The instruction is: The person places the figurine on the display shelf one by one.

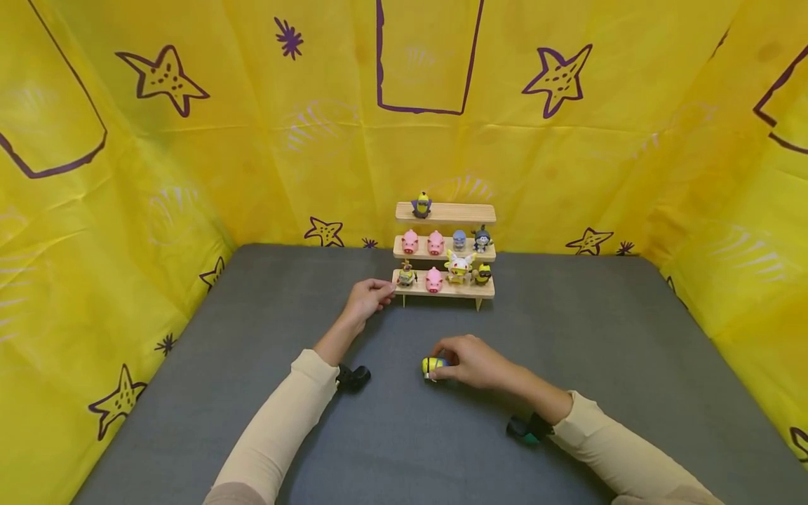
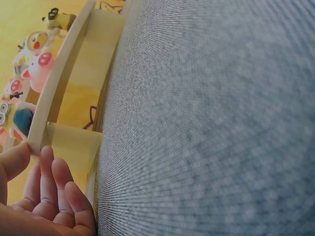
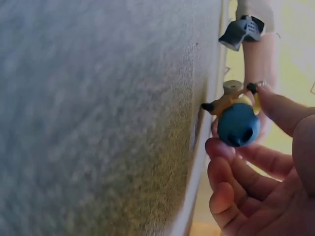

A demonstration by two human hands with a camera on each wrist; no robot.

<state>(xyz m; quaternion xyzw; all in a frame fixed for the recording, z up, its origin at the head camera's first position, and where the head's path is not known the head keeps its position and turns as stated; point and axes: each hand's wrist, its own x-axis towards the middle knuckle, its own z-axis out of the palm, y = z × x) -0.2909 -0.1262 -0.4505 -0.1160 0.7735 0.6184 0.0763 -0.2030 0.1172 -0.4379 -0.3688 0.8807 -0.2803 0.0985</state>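
Note:
My left hand (image 1: 367,301) pinches the left end of the lowest tier of a three-tier wooden display shelf (image 1: 445,213). In the left wrist view the thumb lies on one side of the board's end (image 2: 40,129) and the fingertips on the other. Between thumb and fingers, my right hand (image 1: 475,361) holds a yellow-and-blue minion figurine (image 1: 434,366) on its side, low over the table in front of the shelf. The right wrist view shows the blue lower end of this minion (image 3: 238,125), with its small black feet and a black-gloved hand.
A minion (image 1: 421,205) stands on the top tier. Pink pigs (image 1: 435,243) and blue-grey figures (image 1: 482,240) line the middle tier. The lowest tier bears another pig (image 1: 433,280), a white-and-yellow figure (image 1: 459,266) and minions (image 1: 482,274). Yellow patterned cloth (image 1: 252,161) hangs around the grey table (image 1: 593,337).

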